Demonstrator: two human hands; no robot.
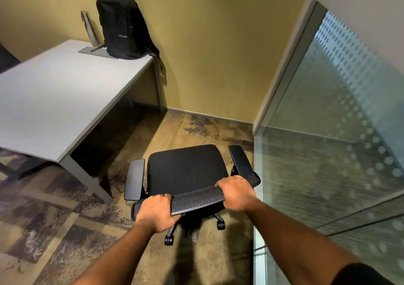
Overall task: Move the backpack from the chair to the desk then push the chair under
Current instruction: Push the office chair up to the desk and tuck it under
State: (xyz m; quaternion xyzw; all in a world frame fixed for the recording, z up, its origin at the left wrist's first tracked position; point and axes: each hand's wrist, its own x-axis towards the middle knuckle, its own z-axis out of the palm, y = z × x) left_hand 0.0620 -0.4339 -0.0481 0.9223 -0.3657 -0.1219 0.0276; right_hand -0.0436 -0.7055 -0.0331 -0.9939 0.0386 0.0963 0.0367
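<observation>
Black mesh runs along the top edge of the office chair [185, 171]'s backrest, and both hands are closed around it. The left hand [156, 212] grips the backrest near its left end, fingers curled over the front of the edge and thumb side toward the person. The right hand [235, 192] grips it near the right end in the same way. Both forearms reach forward from the bottom of the view, and a dark sleeve shows at the lower right corner.

The chair stands on patterned carpet [54, 230], out in the open beside the desk [50, 101] and not under it. Its black seat faces away from the person, toward the yellow wall [207, 44], with one armrest on each side. Two castors show below the backrest. A frosted glass partition [328, 142] with a dotted pattern stands just to the right of the chair.

The black backpack [123, 26] is on the desk, at the far right corner of the pale grey top, standing upright and leaning against the wall. One of its straps hangs down over the desk's end edge. Just to its left a tall metal bottle [90, 30] stands by the wall, and a grey cable-access plate [96, 52] lies flat in the desktop in front of the bottle, touching the foot of the backpack. The space beneath the desk is dark and open.
</observation>
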